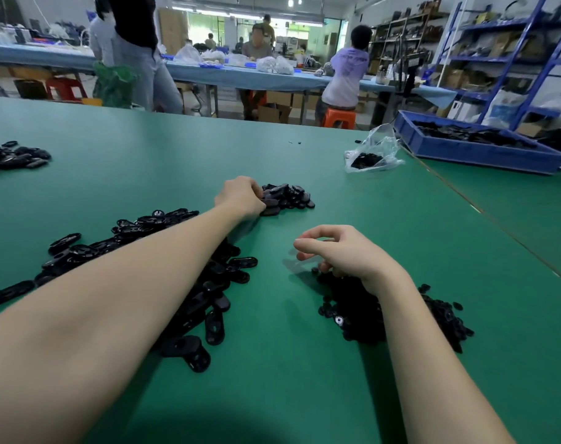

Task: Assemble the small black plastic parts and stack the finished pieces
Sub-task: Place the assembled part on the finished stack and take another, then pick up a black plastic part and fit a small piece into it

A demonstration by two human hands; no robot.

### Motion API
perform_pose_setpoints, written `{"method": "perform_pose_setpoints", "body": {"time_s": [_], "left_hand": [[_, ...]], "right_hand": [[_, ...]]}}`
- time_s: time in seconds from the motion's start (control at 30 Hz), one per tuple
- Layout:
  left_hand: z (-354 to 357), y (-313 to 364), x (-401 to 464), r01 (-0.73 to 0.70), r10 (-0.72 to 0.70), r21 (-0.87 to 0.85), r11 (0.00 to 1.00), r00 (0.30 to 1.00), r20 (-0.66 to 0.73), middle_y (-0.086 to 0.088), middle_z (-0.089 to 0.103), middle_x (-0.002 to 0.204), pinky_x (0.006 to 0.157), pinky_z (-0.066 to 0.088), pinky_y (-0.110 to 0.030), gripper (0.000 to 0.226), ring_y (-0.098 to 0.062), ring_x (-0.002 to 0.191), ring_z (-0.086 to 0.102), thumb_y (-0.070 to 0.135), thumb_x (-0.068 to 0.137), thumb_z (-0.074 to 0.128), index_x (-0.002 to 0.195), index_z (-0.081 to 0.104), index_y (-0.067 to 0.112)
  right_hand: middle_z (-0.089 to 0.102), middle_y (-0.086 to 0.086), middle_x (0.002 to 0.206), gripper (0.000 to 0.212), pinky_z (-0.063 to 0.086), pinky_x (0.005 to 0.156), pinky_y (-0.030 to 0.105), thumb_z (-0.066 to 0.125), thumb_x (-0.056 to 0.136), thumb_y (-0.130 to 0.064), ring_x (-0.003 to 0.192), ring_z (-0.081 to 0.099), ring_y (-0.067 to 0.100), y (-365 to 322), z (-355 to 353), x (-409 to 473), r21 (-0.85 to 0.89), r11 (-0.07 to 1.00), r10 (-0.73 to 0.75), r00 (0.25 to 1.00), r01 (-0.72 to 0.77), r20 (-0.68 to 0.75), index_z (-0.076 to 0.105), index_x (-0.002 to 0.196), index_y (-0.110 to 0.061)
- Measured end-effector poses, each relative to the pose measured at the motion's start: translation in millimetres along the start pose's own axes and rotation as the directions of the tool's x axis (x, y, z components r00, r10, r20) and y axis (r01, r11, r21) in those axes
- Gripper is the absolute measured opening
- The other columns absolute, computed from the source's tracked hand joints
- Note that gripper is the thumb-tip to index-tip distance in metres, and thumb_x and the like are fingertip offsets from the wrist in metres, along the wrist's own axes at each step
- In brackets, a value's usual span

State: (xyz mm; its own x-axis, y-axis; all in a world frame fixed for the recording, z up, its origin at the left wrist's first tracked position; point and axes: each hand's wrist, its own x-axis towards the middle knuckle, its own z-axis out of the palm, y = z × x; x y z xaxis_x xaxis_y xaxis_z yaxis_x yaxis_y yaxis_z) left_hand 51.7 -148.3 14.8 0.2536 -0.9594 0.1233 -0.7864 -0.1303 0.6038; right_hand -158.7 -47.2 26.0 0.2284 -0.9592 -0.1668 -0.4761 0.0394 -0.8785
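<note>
My left hand reaches far forward to the small pile of finished black pieces and its curled fingers touch a piece at the pile's left edge; the fingertips are hidden, so a grip is not clear. Under my left forearm lies a big heap of oval black shells. My right hand hovers with loosely curled fingers over a heap of small black inserts, its lower fingers down among them.
A clear plastic bag with black parts lies at the back right beside a blue tray of parts. Another black pile sits far left. A seam crosses the green table. People work at benches behind.
</note>
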Motion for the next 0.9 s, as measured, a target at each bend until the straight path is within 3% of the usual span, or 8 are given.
{"method": "perform_pose_setpoints", "body": {"time_s": [0.2, 0.27, 0.37, 0.53, 0.67, 0.77, 0.9], "left_hand": [[-12.3, -3.2, -8.4, -0.053, 0.052, -0.062, 0.997, 0.999, -0.013, 0.006, 0.071, 0.099, 0.092, 0.053, -0.034, 0.010, -0.018, 0.102, 0.065, 0.030, 0.085, 0.074, 0.091, 0.066, 0.031], [-25.6, -4.6, -21.0, -0.104, 0.104, -0.095, 0.990, 0.995, -0.005, 0.009, 0.070, 0.091, 0.080, 0.051, -0.027, 0.003, -0.016, 0.094, 0.064, 0.029, 0.088, 0.069, 0.089, 0.068, 0.031], [-45.2, -10.3, -51.9, -0.193, 0.206, -0.141, 0.971, 0.975, 0.083, 0.011, 0.073, 0.088, 0.064, 0.046, -0.022, 0.022, -0.012, 0.084, 0.065, 0.020, 0.093, 0.056, 0.084, 0.072, 0.032], [-59.0, -23.1, -89.5, -0.325, 0.324, -0.027, 0.945, 0.923, 0.209, 0.012, 0.075, 0.095, 0.075, 0.043, -0.010, 0.030, -0.007, 0.088, 0.065, 0.008, 0.095, 0.051, 0.097, 0.074, 0.026], [-68.3, -28.5, -90.3, -0.328, 0.310, 0.083, 0.941, 0.934, 0.179, 0.006, 0.074, 0.104, 0.087, 0.042, -0.019, 0.029, -0.012, 0.093, 0.062, 0.009, 0.094, 0.051, 0.101, 0.073, 0.027], [-67.2, -35.1, -91.4, -0.308, 0.263, 0.190, 0.932, 0.937, 0.230, 0.006, 0.072, 0.110, 0.100, 0.049, -0.031, 0.029, -0.015, 0.103, 0.064, 0.017, 0.092, 0.053, 0.105, 0.073, 0.035], [-58.9, -35.9, -96.4, -0.292, 0.216, 0.260, 0.920, 0.934, 0.283, 0.015, 0.063, 0.086, 0.097, 0.052, -0.033, 0.022, -0.014, 0.092, 0.061, 0.027, 0.088, 0.062, 0.102, 0.075, 0.037]], "right_hand": [[0.079, -0.012, 0.088, 0.018, 0.038, 0.055, 0.021, 0.073, 0.091, -0.042, 0.063, 0.052, 0.011, -0.6, 1.3, -0.1, -0.053, 0.999, 0.010, 0.999, -0.008, 0.042, 0.072, 0.100, -0.027], [0.079, -0.012, 0.088, 0.017, 0.038, 0.054, 0.020, 0.072, 0.092, -0.041, 0.062, 0.052, 0.010, -1.2, 1.6, -0.4, -0.071, 0.997, 0.002, 0.999, 0.001, 0.049, 0.072, 0.100, -0.027], [0.079, -0.012, 0.088, 0.017, 0.038, 0.051, 0.017, 0.072, 0.092, -0.040, 0.057, 0.051, 0.007, -3.6, 3.8, -0.6, -0.102, 0.995, -0.009, 0.998, 0.015, 0.058, 0.072, 0.101, -0.025], [0.079, -0.009, 0.090, 0.017, 0.039, 0.050, 0.016, 0.071, 0.093, -0.038, 0.055, 0.052, 0.007, -5.7, 8.5, -2.3, -0.157, 0.987, -0.014, 0.996, 0.029, 0.090, 0.072, 0.102, -0.025], [0.080, -0.008, 0.093, 0.016, 0.040, 0.052, 0.015, 0.071, 0.093, -0.037, 0.056, 0.052, 0.008, -4.4, 9.9, -2.6, -0.174, 0.984, -0.019, 0.995, 0.036, 0.099, 0.072, 0.102, -0.023], [0.079, -0.009, 0.093, 0.015, 0.041, 0.057, 0.020, 0.070, 0.094, -0.037, 0.060, 0.053, 0.010, -4.0, 9.0, -1.6, -0.191, 0.981, -0.013, 0.995, 0.033, 0.103, 0.071, 0.102, -0.024], [0.079, -0.010, 0.092, 0.016, 0.040, 0.056, 0.017, 0.071, 0.094, -0.038, 0.058, 0.053, 0.009, -3.5, 9.8, -0.5, -0.205, 0.978, -0.006, 0.995, 0.027, 0.104, 0.071, 0.103, -0.024]]}}
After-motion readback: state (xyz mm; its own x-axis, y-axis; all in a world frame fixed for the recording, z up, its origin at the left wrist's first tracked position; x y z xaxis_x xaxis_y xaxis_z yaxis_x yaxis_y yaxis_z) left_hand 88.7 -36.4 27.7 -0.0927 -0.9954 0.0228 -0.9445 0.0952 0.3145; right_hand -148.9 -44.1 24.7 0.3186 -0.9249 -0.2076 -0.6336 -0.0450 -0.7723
